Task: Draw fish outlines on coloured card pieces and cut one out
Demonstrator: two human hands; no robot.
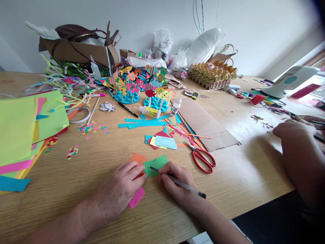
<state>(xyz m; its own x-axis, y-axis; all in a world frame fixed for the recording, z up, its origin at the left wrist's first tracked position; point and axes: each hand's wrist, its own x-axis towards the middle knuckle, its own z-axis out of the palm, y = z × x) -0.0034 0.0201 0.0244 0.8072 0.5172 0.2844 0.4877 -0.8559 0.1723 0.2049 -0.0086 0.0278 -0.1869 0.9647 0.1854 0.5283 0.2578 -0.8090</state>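
Note:
My right hand (176, 178) is closed around a pen (188, 187) with a clear barrel and a dark cap end. The pen's tip touches a small green paper (155, 166) that carries drawn lines. My left hand (124, 183) rests on the table, thumb and forefinger closed at the green paper's left edge. Under its fingers lies an orange paper piece (138, 158). A pink paper piece (137, 197) with a drawn outline sticks out below that hand. Just beyond, a small stack of coloured papers has a light blue piece (166, 142) with a drawn fish shape on top.
Red-handled scissors (203, 160) lie right of the papers. Blue strips (142, 123), glue bottles (175, 106) and paper-fish models (128, 96) stand farther back. Coloured sheets (17, 128) are at left, cardboard (203, 123) at right. Another person's hand (294, 132) works at far right.

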